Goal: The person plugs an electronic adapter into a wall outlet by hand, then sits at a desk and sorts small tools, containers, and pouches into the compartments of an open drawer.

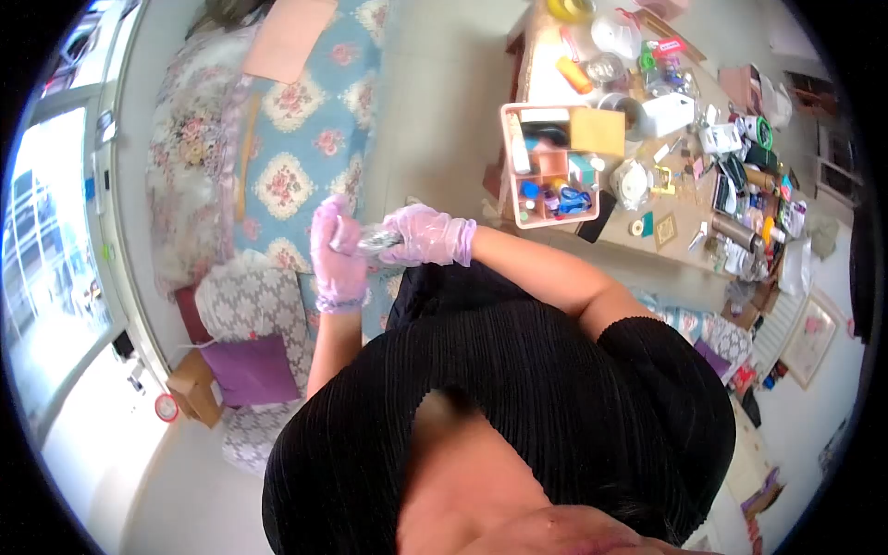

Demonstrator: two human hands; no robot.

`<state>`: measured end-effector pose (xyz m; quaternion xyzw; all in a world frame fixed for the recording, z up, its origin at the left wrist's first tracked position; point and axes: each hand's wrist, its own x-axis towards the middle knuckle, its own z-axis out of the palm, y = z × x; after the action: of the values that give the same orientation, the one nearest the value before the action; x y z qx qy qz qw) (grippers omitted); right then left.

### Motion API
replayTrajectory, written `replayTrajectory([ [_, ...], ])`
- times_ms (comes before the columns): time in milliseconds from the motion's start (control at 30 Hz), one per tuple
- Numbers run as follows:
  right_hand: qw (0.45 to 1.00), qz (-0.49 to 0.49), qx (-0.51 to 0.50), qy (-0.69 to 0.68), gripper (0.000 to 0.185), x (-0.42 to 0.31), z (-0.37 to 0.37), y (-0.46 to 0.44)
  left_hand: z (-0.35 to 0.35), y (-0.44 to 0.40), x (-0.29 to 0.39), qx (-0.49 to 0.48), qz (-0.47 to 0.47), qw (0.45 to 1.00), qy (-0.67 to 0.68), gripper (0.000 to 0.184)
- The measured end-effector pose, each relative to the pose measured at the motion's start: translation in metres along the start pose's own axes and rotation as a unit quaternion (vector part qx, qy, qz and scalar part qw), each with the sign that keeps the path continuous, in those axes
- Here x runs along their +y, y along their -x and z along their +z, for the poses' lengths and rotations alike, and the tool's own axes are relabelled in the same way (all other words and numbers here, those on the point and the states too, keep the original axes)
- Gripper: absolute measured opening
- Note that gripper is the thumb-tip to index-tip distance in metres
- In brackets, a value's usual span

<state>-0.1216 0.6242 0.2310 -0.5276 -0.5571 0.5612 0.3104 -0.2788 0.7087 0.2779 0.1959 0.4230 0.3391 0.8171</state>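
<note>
Both my hands wear thin pinkish-lilac gloves and are held close together in front of my chest. My left hand (340, 254) is closed in a fist, with its thumb side up; what is inside it is hidden. My right hand (416, 235) reaches in from the right, its fingers closed around a shiny silvery thing (377, 240). That thing bridges the small gap between the hands and meets the left fist. Its exact kind is too blurred to tell.
Beyond my hands lies a blue flowered cover (289, 185) with a pink sheet (290, 39) on it. At right, a cluttered table (638, 242) holds a pink divided box (509, 199), bottles and tools. A purple cushion (248, 370) and cardboard box (194, 387) are at left.
</note>
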Motion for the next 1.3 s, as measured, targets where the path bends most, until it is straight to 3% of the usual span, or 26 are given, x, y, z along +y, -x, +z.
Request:
replayTrajectory([
  [67,0.998,0.052,-0.009,-0.031,0.034,-0.015,-0.015,-0.019,0.019,-0.024,0.026,0.054,-0.014,0.998,0.026,0.018],
  [133,0.988,0.129,-0.032,-0.073,0.036,-0.026,-0.034,-0.035,0.024,-0.054,0.036,0.021,-0.023,0.999,0.007,0.018],
  [233,0.995,0.082,0.052,-0.014,0.039,-0.031,-0.065,-0.052,0.052,-0.103,0.049,-0.065,-0.037,0.997,-0.015,0.019],
  [300,0.99,0.039,0.133,0.031,0.041,-0.018,-0.081,-0.068,0.081,-0.128,0.056,-0.048,-0.05,0.998,-0.011,0.019],
  [367,0.963,0.045,0.201,0.175,0.04,-0.02,-0.109,-0.08,0.107,-0.145,0.061,-0.062,-0.055,0.995,-0.052,0.019],
  [433,0.958,0.064,0.211,0.184,0.036,-0.008,-0.142,-0.099,0.134,-0.167,0.072,-0.067,-0.057,0.989,-0.115,0.02],
  [533,0.92,-0.031,0.29,0.263,0.023,0.005,-0.192,-0.128,0.147,-0.222,0.083,-0.103,-0.094,0.989,-0.056,0.019],
  [633,0.91,0.107,0.187,0.356,0.02,-0.02,-0.265,-0.16,0.185,-0.29,0.093,-0.086,-0.086,0.988,-0.096,0.019],
  [700,0.91,0.093,0.244,0.321,0.015,-0.013,-0.307,-0.186,0.202,-0.332,0.11,-0.096,-0.144,0.981,-0.083,0.019],
  [767,0.929,0.18,0.157,0.283,0.014,-0.025,-0.363,-0.203,0.237,-0.368,0.127,-0.148,-0.166,0.971,-0.091,0.023],
  [800,0.926,0.127,0.236,0.266,0.021,0.006,-0.373,-0.217,0.272,-0.381,0.13,-0.092,-0.113,0.982,-0.12,0.026],
  [833,0.927,0.131,0.239,0.257,0.021,0.009,-0.396,-0.216,0.299,-0.394,0.132,-0.041,-0.057,0.987,-0.147,0.031],
  [867,0.917,0.113,0.265,0.275,0.023,0.008,-0.422,-0.215,0.307,-0.422,0.143,-0.174,-0.047,0.957,-0.227,0.038],
  [900,0.906,0.095,0.293,0.292,0.025,0.01,-0.447,-0.215,0.321,-0.437,0.153,-0.176,-0.053,0.954,-0.236,0.038],
  [933,0.926,0.151,0.277,0.205,0.029,0.015,-0.475,-0.216,0.339,-0.455,0.157,-0.175,-0.049,0.948,-0.261,0.041],
  [967,0.92,0.157,0.292,0.211,0.029,0.017,-0.499,-0.212,0.361,-0.479,0.157,-0.184,-0.041,0.941,-0.281,0.043],
  [1033,0.882,0.236,0.396,0.099,0.027,0.026,-0.549,-0.197,0.375,-0.541,0.162,-0.113,-0.051,0.928,-0.352,0.043],
  [1100,0.854,0.219,0.453,0.133,0.029,0.066,-0.59,-0.181,0.385,-0.61,0.162,-0.11,-0.099,0.912,-0.382,0.036],
  [1200,0.794,0.187,0.546,0.192,0.032,0.113,-0.647,-0.162,0.423,-0.708,0.141,-0.171,-0.145,0.832,-0.508,0.024],
  [1267,0.722,0.272,0.616,-0.16,0.025,0.117,-0.687,-0.143,0.446,-0.785,0.114,-0.213,-0.18,0.709,-0.648,0.028],
  [1300,0.704,0.28,0.632,-0.165,0.025,0.11,-0.705,-0.129,0.464,-0.811,0.097,-0.216,-0.175,0.627,-0.728,0.031],
])
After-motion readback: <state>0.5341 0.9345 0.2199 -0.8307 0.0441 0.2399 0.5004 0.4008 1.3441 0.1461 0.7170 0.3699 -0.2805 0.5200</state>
